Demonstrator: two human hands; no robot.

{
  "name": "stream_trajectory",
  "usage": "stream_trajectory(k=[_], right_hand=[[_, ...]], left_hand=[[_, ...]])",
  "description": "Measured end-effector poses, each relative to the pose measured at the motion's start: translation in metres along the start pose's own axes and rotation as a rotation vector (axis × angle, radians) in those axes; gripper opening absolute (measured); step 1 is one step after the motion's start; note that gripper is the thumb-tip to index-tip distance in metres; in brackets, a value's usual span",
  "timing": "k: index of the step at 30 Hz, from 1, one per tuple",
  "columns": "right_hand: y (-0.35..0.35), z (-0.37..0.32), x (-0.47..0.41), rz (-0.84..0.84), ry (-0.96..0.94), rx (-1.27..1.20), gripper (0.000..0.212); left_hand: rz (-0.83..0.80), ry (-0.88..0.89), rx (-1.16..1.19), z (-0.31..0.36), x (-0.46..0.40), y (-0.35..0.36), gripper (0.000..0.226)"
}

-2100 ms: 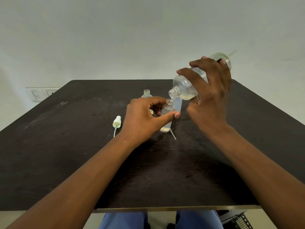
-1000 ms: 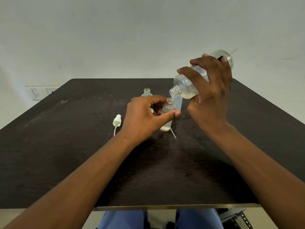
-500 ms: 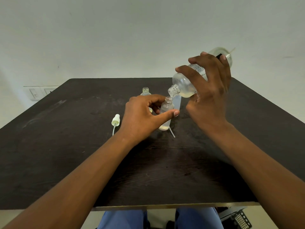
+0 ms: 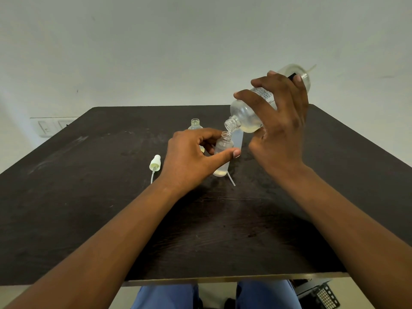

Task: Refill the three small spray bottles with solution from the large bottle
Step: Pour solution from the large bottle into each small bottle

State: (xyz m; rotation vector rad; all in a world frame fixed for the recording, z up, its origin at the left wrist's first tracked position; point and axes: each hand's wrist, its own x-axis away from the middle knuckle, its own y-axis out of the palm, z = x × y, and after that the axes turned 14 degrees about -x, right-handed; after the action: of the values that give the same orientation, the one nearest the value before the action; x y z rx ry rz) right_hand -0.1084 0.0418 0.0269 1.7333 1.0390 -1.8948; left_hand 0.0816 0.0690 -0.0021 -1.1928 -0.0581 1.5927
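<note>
Our right hand (image 4: 278,134) grips tilted large clear glass bottle (image 4: 247,114), pale-yellow liquid inside; our left hand (image 4: 191,157) pinches small frosted open-necked bottle (image 4: 223,152), mouths touching.

The light is soft, even and fairly bright, with no hard-edged shadows. The pale wall (image 4: 156,52) shades to a dull grey-green toward the upper corners. The dark tabletop (image 4: 78,208) shows a faint sheen at its far left and diffuse shadows beneath the forearms and hands. The clear large bottle (image 4: 247,117) catches small highlights on its glass. Focus is sharp at the centre. Wide-angle distortion splays the tabletop edges outward and stretches the forearms at the lower corners, where detail softens slightly.
</note>
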Motion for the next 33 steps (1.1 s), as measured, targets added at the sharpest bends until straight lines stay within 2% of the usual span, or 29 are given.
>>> stream_trajectory(k=[33], right_hand=[[0.0026, 0.0002, 0.0001, 0.008, -0.044, 0.045, 0.055]], left_hand=[[0.006, 0.007, 0.001, -0.0002, 0.0013, -0.0008, 0.032]])
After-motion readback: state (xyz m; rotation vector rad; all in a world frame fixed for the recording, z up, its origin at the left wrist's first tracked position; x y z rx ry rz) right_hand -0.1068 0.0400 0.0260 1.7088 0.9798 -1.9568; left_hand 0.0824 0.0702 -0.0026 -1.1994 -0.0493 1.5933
